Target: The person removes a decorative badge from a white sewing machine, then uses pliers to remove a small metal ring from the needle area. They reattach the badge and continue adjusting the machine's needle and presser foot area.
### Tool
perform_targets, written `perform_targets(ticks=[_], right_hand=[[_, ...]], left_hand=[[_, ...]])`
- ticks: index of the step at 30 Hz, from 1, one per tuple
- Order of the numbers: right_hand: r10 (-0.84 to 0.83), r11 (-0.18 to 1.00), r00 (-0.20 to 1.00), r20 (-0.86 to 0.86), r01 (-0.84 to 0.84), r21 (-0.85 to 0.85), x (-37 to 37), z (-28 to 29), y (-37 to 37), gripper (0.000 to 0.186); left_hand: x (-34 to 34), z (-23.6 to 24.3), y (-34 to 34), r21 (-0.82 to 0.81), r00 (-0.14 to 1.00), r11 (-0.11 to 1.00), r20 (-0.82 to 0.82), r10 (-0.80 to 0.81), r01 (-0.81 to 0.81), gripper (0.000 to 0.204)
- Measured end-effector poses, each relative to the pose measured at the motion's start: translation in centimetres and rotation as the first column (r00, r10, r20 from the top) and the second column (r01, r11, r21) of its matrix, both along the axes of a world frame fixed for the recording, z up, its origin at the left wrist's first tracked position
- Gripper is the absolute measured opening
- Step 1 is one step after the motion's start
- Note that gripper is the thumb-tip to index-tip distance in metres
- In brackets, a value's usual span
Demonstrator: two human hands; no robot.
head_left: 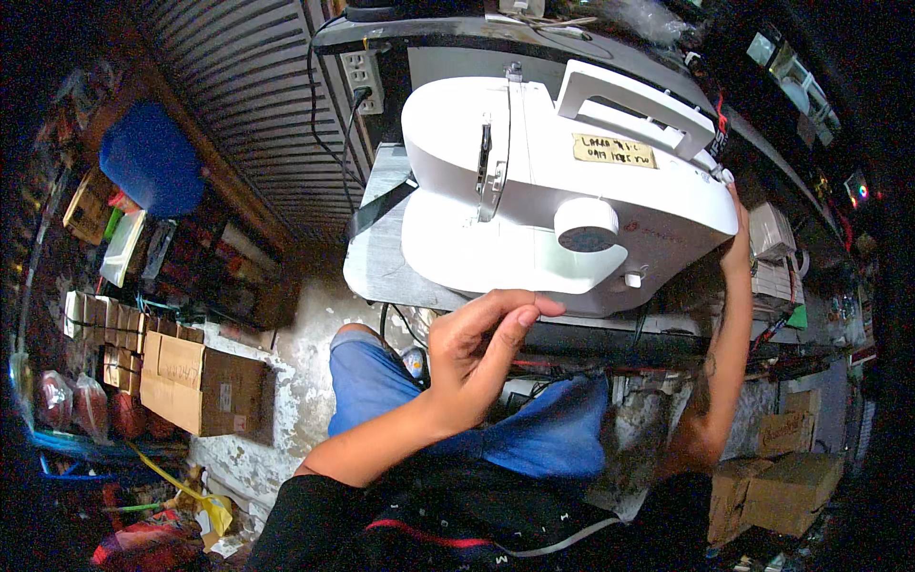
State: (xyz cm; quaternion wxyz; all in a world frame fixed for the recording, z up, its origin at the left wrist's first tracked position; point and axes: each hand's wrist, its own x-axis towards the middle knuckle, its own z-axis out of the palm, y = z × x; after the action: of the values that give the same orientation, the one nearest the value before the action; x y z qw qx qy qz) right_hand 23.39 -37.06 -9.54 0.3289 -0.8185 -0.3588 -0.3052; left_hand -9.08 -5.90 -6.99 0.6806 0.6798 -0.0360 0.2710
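A white sewing machine (534,172) stands on a grey tabletop (381,262), its carrying handle (681,124) raised. On its front are a round dial (586,225), a small white lever (633,279) and a strip of yellowed tape with handwriting. My left hand (467,357) is in front of the machine's lower edge, index finger and thumb drawn together in a pinch. Whatever it may hold is too small to make out. Around the machine's right end reaches my right hand (737,234); its fingers are mostly hidden behind the housing.
A power strip (362,81) with a plugged-in black cord hangs behind the machine, below a dark shelf (429,33). Stacked white boxes (772,248) sit right of my right hand. Cardboard boxes (200,386) are at left, with more cartons (786,491) at lower right. Cables hang under the tabletop.
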Motion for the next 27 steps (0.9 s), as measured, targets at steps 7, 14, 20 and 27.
perform_targets(ticks=[7,14,20,27], right_hand=[[-0.194,0.957,0.918,-0.346,0.099,-0.274,1.7,1.5,-2.4,0.046],[-0.081,0.996,0.939,-0.334,0.09,0.012,-1.0,-0.4,-1.0,0.047],[-0.043,0.998,0.993,-0.105,0.048,0.042,-1.5,-3.2,-0.5,0.05],[0.116,0.986,0.941,-0.319,-0.069,0.155,-0.3,-1.3,-1.5,0.05]], left_hand=[[0.6,-0.6,0.3,-0.013,0.999,0.999,-0.009,-0.038,0.037,0.022],[1.2,-2.5,2.7,-0.121,0.919,0.989,-0.374,-0.126,0.087,0.023],[0.8,-5.4,4.1,0.352,0.948,0.927,-0.23,0.222,-0.132,0.034],[-0.5,-3.6,7.3,0.57,0.813,0.632,0.116,0.571,-0.525,0.04]])
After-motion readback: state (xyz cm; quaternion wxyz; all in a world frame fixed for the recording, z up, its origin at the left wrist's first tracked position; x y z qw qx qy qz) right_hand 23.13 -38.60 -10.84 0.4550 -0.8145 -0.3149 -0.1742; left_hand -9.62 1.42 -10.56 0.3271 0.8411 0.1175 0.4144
